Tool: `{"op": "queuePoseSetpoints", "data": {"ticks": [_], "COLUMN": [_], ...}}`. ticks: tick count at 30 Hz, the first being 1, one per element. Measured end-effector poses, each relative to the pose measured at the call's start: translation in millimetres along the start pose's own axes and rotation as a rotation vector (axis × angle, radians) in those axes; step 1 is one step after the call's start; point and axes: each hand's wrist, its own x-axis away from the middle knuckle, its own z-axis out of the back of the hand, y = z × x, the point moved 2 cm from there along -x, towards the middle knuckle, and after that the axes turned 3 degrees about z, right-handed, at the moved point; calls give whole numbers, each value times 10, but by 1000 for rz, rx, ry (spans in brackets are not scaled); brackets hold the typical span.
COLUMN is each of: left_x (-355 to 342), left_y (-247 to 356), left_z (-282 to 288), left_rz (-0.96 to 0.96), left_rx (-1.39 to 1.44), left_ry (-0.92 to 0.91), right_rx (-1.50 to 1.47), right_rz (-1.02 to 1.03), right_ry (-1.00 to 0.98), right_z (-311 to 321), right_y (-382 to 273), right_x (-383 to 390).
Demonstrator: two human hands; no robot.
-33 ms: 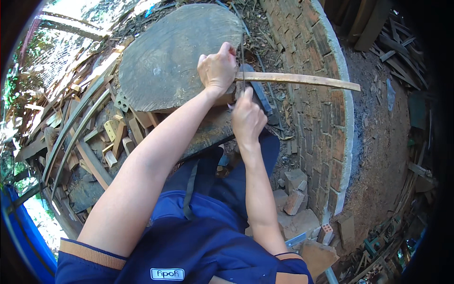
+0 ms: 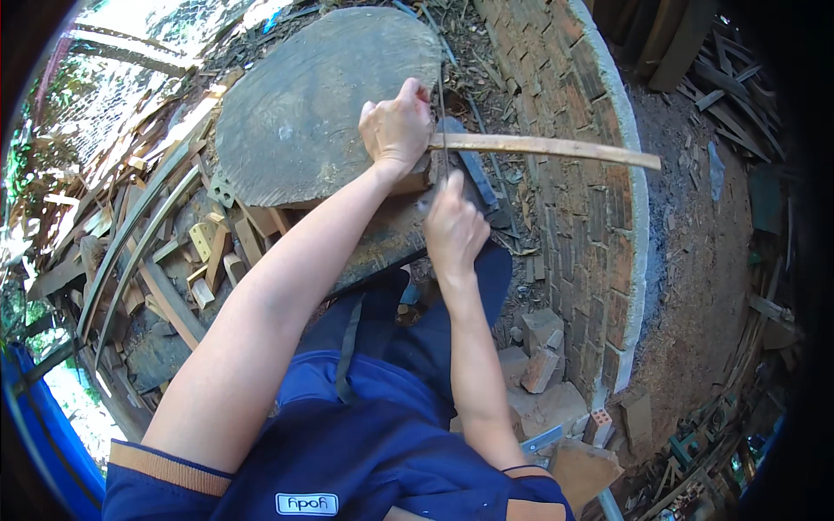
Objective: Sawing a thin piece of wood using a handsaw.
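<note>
A long pale wooden strip (image 2: pixel 552 149) lies crosswise at the right edge of a large round grey log slab (image 2: pixel 295 104), jutting out to the right. My left hand (image 2: pixel 396 130) is closed, gripping the near end of this strip by the slab's edge. Just right of it, a thin dark saw blade (image 2: pixel 441 108) runs upright across the strip. My right hand (image 2: pixel 454 227) is closed on the saw's near end, below the strip; the handle is mostly hidden in my fingers. A dark bar (image 2: pixel 480 181) lies beside the slab under the strip.
Scrap boards and offcuts (image 2: pixel 178 282) are piled left of the slab. A low brick wall (image 2: pixel 591 243) stands to the right, with a dirt floor (image 2: pixel 695 330) and more scrap wood (image 2: pixel 730 95) beyond it. Broken bricks (image 2: pixel 543 352) lie near my right forearm.
Both hands and the saw have shifted very slightly, my right hand a little toward me and to the left. Both grips look the same.
</note>
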Motion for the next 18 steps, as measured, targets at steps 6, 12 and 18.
{"op": "queuePoseSetpoints", "data": {"ticks": [6,12,18], "left_x": [-5,5,4], "left_y": [10,-21,24], "left_z": [51,17,29], "left_rz": [10,88,42], "left_rx": [13,20,13], "left_ry": [-33,-74,-38], "right_rx": [-4,-1,26], "right_rz": [-8,-23,48], "right_ry": [-55,-9,-24], "right_z": [114,-31,67], "right_y": [36,-12,18], "right_x": [153,149,-34]}}
